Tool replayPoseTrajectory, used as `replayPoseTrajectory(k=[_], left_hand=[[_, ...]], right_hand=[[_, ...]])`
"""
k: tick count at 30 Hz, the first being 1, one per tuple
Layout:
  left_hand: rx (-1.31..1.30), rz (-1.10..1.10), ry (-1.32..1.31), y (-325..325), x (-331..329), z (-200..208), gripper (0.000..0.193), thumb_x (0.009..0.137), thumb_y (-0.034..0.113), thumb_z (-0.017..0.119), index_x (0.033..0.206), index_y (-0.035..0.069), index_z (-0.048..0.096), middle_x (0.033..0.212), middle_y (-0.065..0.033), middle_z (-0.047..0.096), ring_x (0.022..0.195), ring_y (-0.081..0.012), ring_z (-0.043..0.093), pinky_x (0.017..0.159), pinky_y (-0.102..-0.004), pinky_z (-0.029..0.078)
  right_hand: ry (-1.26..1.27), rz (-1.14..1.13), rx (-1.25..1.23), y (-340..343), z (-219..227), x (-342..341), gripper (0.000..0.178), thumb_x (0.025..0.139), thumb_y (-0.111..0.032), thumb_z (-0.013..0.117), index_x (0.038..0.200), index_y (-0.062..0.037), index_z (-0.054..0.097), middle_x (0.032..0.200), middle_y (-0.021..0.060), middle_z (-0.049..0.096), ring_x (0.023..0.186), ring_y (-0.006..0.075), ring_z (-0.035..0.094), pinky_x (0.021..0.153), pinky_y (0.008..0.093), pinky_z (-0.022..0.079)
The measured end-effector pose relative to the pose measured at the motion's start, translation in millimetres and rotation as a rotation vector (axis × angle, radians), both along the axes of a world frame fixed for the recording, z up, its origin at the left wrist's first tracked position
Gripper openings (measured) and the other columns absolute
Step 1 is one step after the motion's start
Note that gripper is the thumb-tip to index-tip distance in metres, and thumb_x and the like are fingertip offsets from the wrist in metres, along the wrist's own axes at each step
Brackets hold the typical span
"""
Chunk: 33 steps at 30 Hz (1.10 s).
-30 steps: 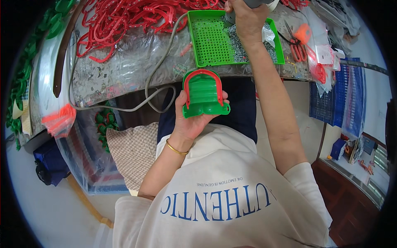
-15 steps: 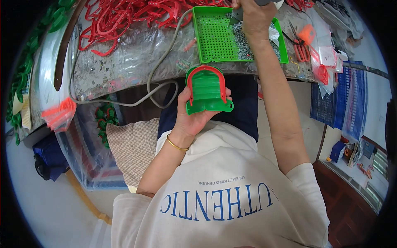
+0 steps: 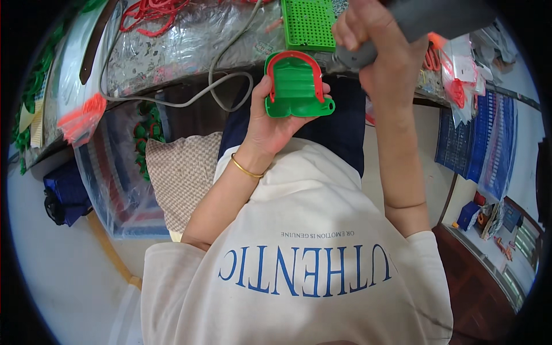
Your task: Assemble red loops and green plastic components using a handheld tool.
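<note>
Your left hand [image 3: 275, 123] cups a green plastic tray-shaped part with a red arched rim [image 3: 295, 85], while your right hand [image 3: 382, 40] grips what looks like a grey power tool [image 3: 402, 29] touching its edge.

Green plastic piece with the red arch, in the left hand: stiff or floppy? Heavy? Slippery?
Probably stiff: the green piece keeps its moulded shape while the left hand grips only its lower part. Likely light, since it looks thin-walled and hollow. The glossy plastic may be somewhat slippery when the grey tool in the right hand pushes on it.
</note>
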<state>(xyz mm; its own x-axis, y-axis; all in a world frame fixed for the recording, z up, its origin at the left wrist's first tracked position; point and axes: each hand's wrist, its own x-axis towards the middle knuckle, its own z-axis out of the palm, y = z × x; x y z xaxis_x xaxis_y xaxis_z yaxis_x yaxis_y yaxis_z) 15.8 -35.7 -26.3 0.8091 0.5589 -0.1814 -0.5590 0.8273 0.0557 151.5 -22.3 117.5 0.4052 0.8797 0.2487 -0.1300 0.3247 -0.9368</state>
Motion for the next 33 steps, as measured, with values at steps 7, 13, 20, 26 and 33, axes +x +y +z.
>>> replayPoseTrajectory(k=[7,13,20,26,33], left_hand=[[0.004,0.009,0.069,-5,1,8,0.07,0.088,0.054,0.057,0.132,0.001,0.047,0.124,-0.0214,0.058,0.116,-0.037,0.057,0.101,-0.0494,0.046],[0.029,0.032,0.093,-6,1,9,0.07,0.088,0.054,0.057,0.132,0.001,0.047,0.124,-0.0191,0.058,0.116,-0.036,0.057,0.101,-0.0502,0.047],[0.026,0.054,0.099,-6,1,10,0.069,0.088,0.054,0.057,0.133,0.004,0.047,0.125,-0.0177,0.058,0.113,-0.0363,0.059,0.1,-0.0504,0.047],[0.044,0.059,0.131,-5,1,11,0.068,0.088,0.054,0.057,0.132,0.004,0.047,0.125,-0.0177,0.058,0.113,-0.0367,0.059,0.1,-0.0507,0.047],[0.024,0.055,0.106,-4,2,8,0.065,0.088,0.052,0.057,0.132,0.005,0.047,0.125,-0.0168,0.058,0.113,-0.037,0.059,0.1,-0.0518,0.047]], right_hand=[[0.025,-0.016,0.022,-20,-10,-2,0.019,0.087,-0.009,0.07,0.097,-0.002,0.056,0.07,0.0026,0.056,0.05,0.0092,0.052,0.046,0.0231,0.041],[0.033,0.02,0.016,-24,-11,-1,0.019,0.087,-0.009,0.071,0.097,-0.002,0.056,0.069,0.0029,0.057,0.051,0.0093,0.053,0.046,0.023,0.041],[0.077,0.018,-0.025,-25,-16,-1,0.02,0.086,-0.011,0.072,0.096,-0.0025,0.056,0.068,0.0025,0.057,0.05,0.009,0.052,0.046,0.0219,0.04],[-0.008,0.009,-0.015,-24,-13,1,0.02,0.087,-0.014,0.072,0.094,-0.003,0.057,0.065,0.0018,0.056,0.049,0.0081,0.051,0.045,0.021,0.037],[-0.004,0.011,-0.036,-25,-15,1,0.02,0.087,-0.015,0.072,0.094,-0.0034,0.057,0.064,0.0017,0.055,0.05,0.0077,0.051,0.045,0.0204,0.036]])
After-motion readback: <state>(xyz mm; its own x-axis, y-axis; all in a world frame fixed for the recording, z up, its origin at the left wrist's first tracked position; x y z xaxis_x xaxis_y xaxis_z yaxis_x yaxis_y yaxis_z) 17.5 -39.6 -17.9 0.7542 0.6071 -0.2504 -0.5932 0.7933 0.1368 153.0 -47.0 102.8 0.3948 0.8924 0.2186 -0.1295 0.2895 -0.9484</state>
